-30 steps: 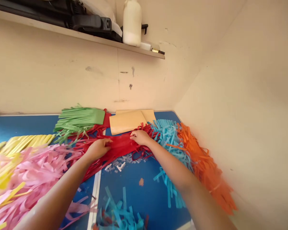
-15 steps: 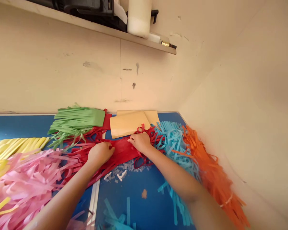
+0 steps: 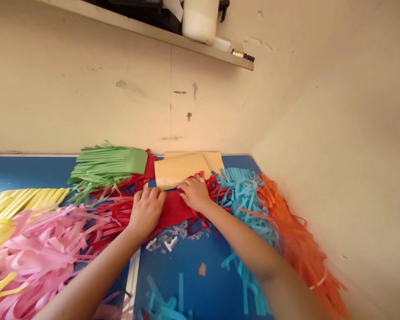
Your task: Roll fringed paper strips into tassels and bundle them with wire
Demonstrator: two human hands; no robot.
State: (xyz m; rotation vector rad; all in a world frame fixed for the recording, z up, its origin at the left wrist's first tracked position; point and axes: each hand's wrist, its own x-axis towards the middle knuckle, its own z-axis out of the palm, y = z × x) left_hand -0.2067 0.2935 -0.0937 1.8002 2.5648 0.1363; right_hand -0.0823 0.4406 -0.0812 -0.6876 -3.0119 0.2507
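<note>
A strip of red fringed paper lies across the blue table, its solid middle flat and its cut ends spread to both sides. My left hand rests palm down on its left part, fingers laid toward the far edge. On the right part, my right hand lies with its fingers stretched to the left, near the strip's upper edge. The undersides of both hands are hidden. Just behind sits folded pale yellow paper, close to the fingertips of both hands.
Green fringe lies at the back left; pink fringe and yellow fringe are at the left. Blue fringe and orange fringe line the right. Small clear scraps dot the table. A shelf juts overhead.
My left hand has gone from a curled grip on the red paper to lying flatter, a little farther up. My right hand's fingers have stretched out leftward. The camera view has shifted slightly.
</note>
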